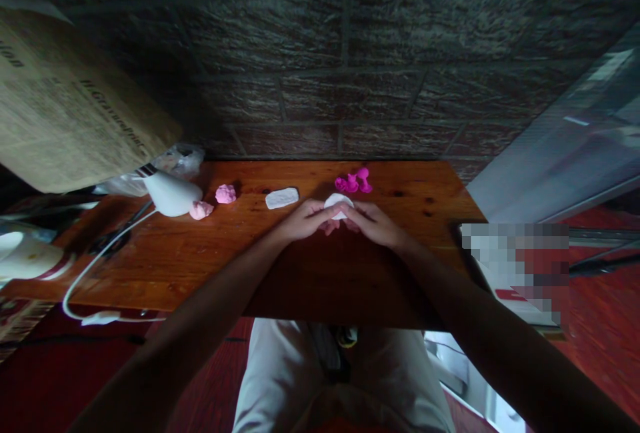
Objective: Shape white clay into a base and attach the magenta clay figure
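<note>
Both our hands meet over the near side of the desk (pixel 210 253), holding a white dough-like disc (pixel 339 203); call that the clock centre, 12 toward the brick wall (pixel 345 53). Left hand (pixel 303 221) comes in from about 8, right hand (pixel 379 225) from about 4. Both grips are clamped on the disc, thumbs over its near part, fingers curled below; exact fingertip contact underneath is hidden. Probably we share it between two hands because it looks soft and a one-sided pinch could bend it.

At 9, apart from us, a white oblong slab (pixel 282 198) lies flat, likely so it keeps its shape. Farther at 9 sit two crumpled pink lumps (pixel 226 193), off to the side, perhaps to keep colours separate. Magenta plunger-like tools (pixel 353 183) cluster near 1, seemingly within easy reach; exact type unclear.
</note>
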Demonstrator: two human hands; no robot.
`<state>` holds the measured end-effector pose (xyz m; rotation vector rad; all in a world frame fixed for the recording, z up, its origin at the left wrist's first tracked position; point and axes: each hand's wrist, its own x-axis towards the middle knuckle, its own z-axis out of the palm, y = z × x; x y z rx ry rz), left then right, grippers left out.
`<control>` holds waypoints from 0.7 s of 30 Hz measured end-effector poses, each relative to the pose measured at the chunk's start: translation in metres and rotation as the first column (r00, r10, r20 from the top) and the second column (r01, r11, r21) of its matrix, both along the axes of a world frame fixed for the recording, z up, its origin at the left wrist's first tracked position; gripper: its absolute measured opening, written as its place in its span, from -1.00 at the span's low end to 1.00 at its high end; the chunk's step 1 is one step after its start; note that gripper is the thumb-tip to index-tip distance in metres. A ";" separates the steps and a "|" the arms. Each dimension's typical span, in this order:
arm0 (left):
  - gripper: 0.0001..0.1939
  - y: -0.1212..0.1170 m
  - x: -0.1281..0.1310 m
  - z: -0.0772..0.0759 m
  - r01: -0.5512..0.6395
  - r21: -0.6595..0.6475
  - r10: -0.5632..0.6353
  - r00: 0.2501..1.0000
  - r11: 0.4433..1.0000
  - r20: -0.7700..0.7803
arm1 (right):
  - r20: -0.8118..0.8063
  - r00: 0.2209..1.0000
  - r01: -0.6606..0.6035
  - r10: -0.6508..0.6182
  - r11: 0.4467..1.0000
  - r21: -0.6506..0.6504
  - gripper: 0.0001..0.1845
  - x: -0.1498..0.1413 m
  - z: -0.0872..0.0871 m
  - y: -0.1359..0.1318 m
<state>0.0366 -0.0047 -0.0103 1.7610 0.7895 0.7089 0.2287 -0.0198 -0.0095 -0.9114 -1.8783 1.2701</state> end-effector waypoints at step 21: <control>-0.44 -0.002 0.002 0.000 -0.136 0.163 0.122 0.989 0.977 0.089 | 0.082 0.993 -0.093 0.088 0.994 0.060 -0.40 -0.006 0.003 -0.002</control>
